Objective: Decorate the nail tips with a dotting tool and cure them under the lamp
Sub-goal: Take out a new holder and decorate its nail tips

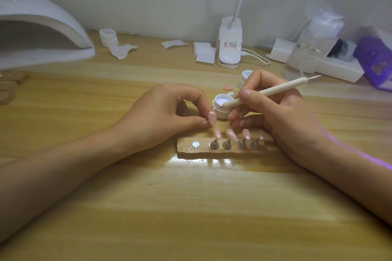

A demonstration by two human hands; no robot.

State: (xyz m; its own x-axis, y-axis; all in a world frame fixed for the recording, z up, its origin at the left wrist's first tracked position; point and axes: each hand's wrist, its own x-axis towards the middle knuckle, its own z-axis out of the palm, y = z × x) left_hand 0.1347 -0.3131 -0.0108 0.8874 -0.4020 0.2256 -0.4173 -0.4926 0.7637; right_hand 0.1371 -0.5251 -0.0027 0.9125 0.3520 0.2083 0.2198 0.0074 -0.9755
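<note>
Curing lamp (42, 27) sat far left at the back of the worktop (191, 207), well apart from the work. Left grip (169, 112) pinched one pink nail tip (212, 117) btwn thumb & fingertips, roughly upright, just above the left part of the wooden holder (186, 148). Holder's leftmost magnet spot (195, 144) was bare; four other tips (231, 134) stood on pegs to its right. Open gel pot (222, 104) sat just behind the held tip. Right grip (280, 112) was closed pen-style round the dotting tool (265, 93), fine end at the held tip's upper edge. Contact prob., but too small to be sure. No dots readable on any tip.

Step, as I judge: decorating w/ the tool, curing not yet begun. Next move calls for light, steady touches w/ both wrists braced on the worktop. Reload from the pot as needed. Then seat the tip on the bare spot w/o smudging wet gel, and carry the holder left to the lamp.
</note>
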